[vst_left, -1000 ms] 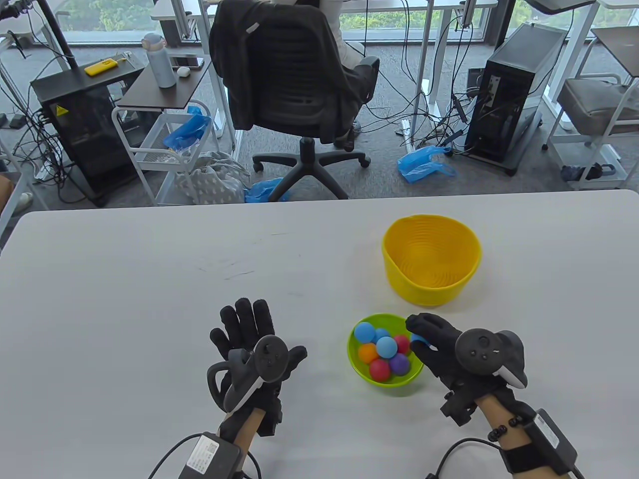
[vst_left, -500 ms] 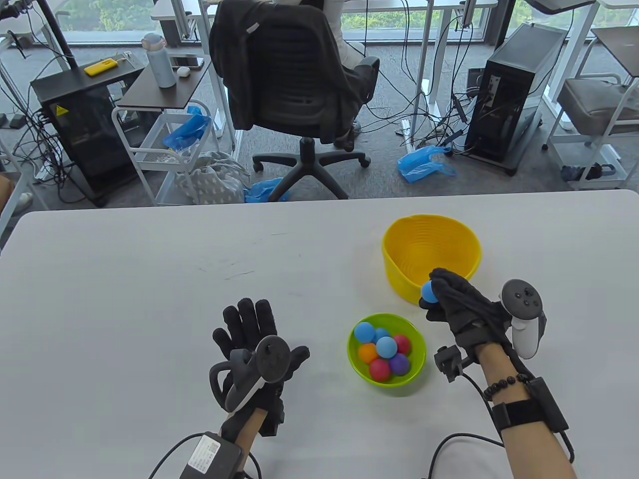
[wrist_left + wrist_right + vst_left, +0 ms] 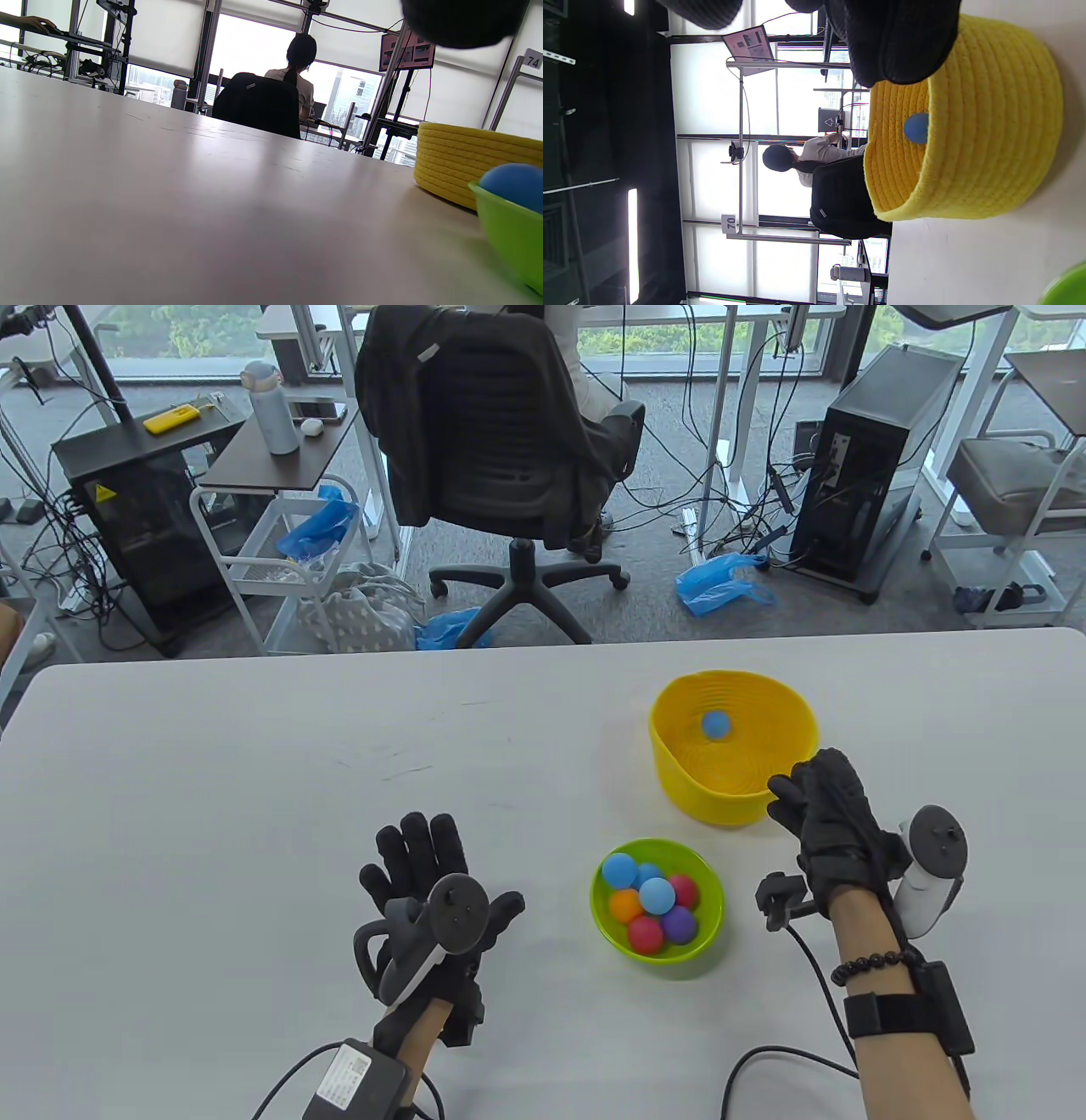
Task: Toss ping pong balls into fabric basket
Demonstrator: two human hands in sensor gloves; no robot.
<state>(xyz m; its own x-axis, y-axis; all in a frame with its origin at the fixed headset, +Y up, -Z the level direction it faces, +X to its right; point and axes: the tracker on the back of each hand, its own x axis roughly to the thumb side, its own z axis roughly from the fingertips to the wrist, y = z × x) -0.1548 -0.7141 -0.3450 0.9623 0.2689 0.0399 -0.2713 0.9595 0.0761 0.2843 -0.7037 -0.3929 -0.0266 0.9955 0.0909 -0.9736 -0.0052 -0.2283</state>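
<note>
The yellow fabric basket [image 3: 679,763] stands on the white table at the right. A blue ball [image 3: 715,723] is inside it against the far wall; it also shows in the right wrist view [image 3: 916,128]. A green bowl [image 3: 612,943] nearer me holds several coloured balls [image 3: 655,897]. My right hand [image 3: 819,802] is open and empty at the basket's near right rim. My left hand [image 3: 424,857] rests flat and open on the table, left of the bowl. In the left wrist view the basket [image 3: 462,165] and bowl [image 3: 509,237] sit at the right.
Beyond the table's far edge stand an office chair [image 3: 501,449] with a dark jacket, a side cart [image 3: 280,560] and a computer tower [image 3: 874,458]. Cables run from both wrists off the near edge.
My right hand lifted a blue ball from the green bowl, carried it to the basket and let it go. The ball is now inside the basket. My left hand has not moved.
</note>
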